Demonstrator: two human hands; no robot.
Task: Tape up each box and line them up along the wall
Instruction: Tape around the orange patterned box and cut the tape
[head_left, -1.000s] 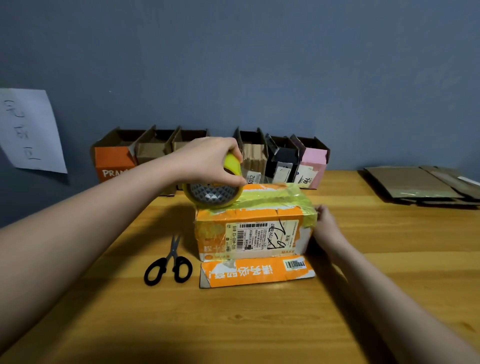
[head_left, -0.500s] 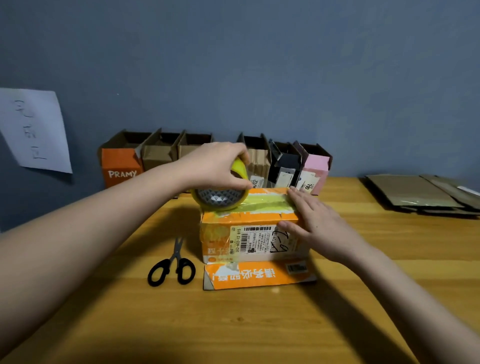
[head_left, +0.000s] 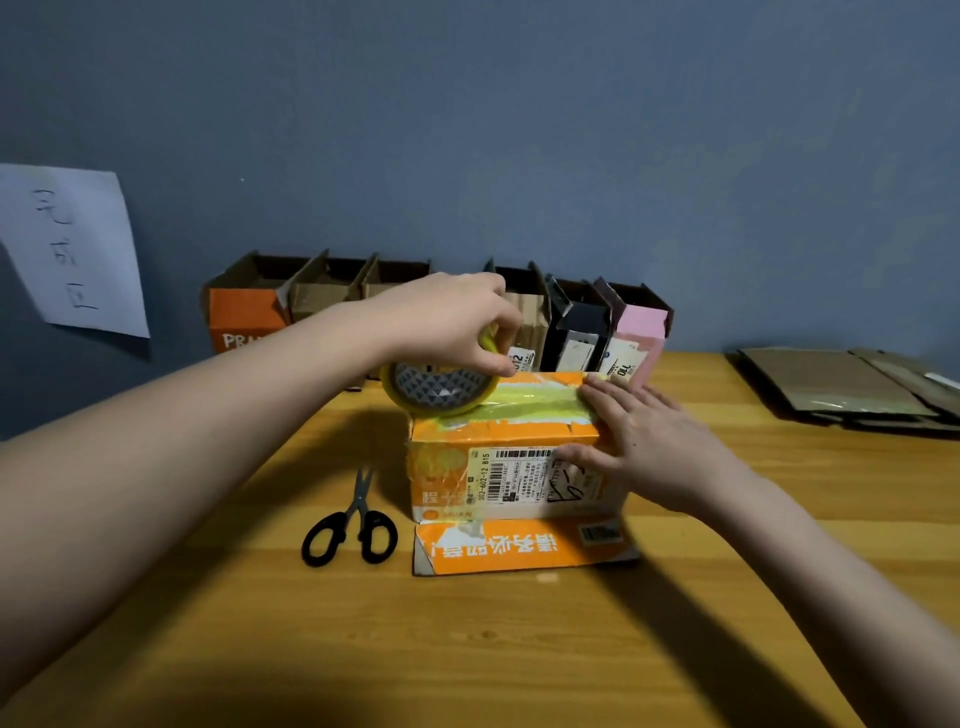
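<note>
The orange box (head_left: 511, 447) stands on the wooden counter (head_left: 519, 649), just right of the black scissors (head_left: 350, 525), with a strip of yellow tape (head_left: 535, 402) along its top. The left hand (head_left: 447, 325) grips the tape roll (head_left: 439, 387) at the box's top left edge. The right hand (head_left: 644, 441) lies flat with fingers spread over the right end of the strip, thumb on the label side.

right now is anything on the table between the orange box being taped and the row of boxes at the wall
Nothing visible does. The orange box sits just in front of the row of boxes, with only bare table showing between them. The scissors lie to its left, the flattened cardboard far right.
</note>
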